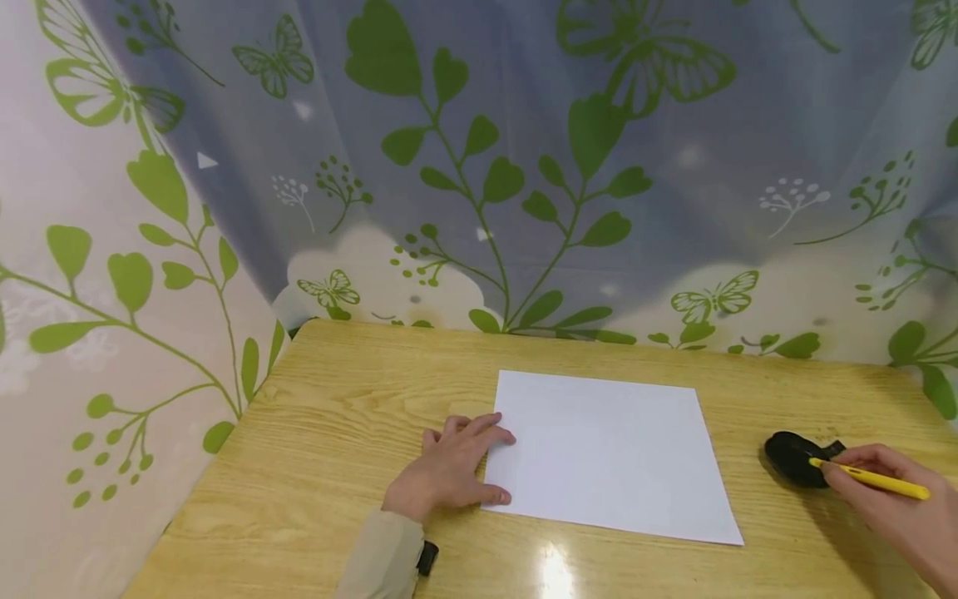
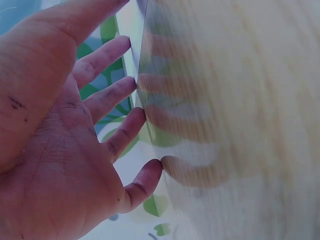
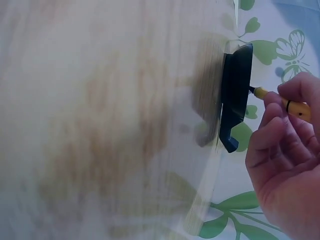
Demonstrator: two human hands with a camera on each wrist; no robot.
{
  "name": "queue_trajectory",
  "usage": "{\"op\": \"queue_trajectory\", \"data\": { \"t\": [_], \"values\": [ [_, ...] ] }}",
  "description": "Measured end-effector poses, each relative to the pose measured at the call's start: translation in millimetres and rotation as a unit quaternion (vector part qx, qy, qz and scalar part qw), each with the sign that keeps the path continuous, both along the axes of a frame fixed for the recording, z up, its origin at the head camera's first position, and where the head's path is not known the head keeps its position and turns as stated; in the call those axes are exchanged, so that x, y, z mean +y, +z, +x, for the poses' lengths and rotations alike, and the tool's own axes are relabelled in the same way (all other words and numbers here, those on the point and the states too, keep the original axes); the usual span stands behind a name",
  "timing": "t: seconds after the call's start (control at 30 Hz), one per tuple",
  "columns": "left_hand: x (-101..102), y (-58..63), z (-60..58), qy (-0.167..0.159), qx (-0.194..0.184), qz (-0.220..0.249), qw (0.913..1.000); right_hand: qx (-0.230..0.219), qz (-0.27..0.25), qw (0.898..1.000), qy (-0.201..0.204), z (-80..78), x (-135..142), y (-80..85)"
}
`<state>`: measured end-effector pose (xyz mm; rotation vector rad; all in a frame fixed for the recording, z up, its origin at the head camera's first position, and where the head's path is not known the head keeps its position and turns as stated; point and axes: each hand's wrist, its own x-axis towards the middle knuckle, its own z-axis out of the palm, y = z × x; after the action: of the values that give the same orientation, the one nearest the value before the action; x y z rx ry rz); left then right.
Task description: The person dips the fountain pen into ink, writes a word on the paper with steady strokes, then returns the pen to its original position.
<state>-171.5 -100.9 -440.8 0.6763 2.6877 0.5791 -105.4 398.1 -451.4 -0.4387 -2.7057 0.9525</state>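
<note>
A blank white sheet of paper [image 1: 609, 462] lies on the wooden table. My left hand [image 1: 449, 472] rests at its left edge, fingers spread, with the thumb and some fingertips on the sheet. In the left wrist view the fingertips [image 2: 134, 117] touch down on the tabletop side by side. My right hand [image 1: 909, 509] pinches a slim yellow pen [image 1: 886, 482] between thumb and fingers. Its dark tip points at a small black dish [image 1: 792, 459] to the right of the paper. From the right wrist, the tip appears right at the rim of the dish [image 3: 239, 87], which has a short hooked handle.
The wood-grain table [image 1: 359, 399] extends left of and behind the paper. A curtain [image 1: 516, 166] printed with green leaves and butterflies hangs along the table's back edge, and a similar pale cloth [image 1: 127, 349] runs down the left side.
</note>
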Motion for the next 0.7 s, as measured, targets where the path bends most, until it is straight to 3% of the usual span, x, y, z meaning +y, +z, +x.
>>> {"op": "queue_trajectory", "data": {
  "t": [0.3,0.7],
  "values": [
    [0.6,5.0,0.1,-0.002,-0.022,-0.005,0.9998,0.001,0.020,1.000,0.002,-2.8,0.9,-2.8],
    [1.3,4.9,-2.0,0.009,-0.024,-0.011,0.9996,-0.010,0.035,0.999,0.000,-4.3,1.7,-5.6]
  ]
}}
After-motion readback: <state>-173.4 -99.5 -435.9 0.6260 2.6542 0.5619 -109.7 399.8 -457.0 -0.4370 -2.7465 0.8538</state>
